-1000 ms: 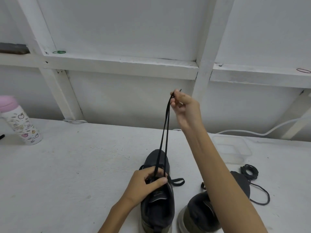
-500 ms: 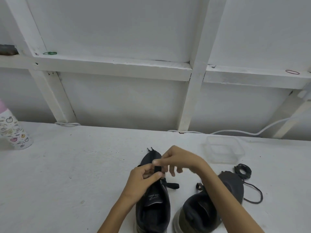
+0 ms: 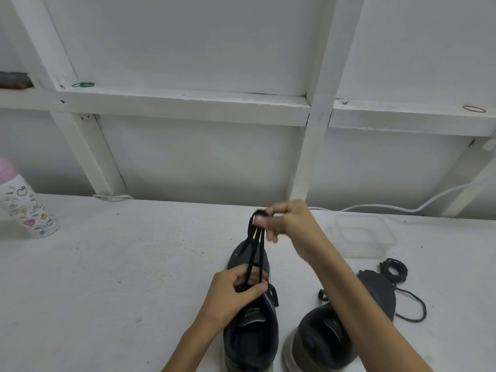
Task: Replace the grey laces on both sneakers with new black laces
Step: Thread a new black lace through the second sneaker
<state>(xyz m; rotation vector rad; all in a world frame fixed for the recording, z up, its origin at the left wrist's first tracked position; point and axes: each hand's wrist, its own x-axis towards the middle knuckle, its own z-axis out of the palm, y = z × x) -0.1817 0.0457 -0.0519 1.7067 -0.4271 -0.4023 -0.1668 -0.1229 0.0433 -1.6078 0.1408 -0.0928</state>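
Note:
Two dark grey sneakers stand side by side near the front of the white table, the left sneaker and the right sneaker. My left hand grips the left sneaker at its eyelets, thumb over the tongue. A black lace rises from there in two strands. My right hand pinches the top of those strands above the toe. A second black lace lies coiled on the table right of the right sneaker, its tail looping toward me.
A clear plastic container sits behind the sneakers at right. A white bottle with a pink cap stands at far left. A white cable runs along the wall, whose white beams carry rubber bands.
My right hand dropped from high above the sneaker to the eyelets, then rose again, pulling two lace strands up. My left hand stayed on the left sneaker.

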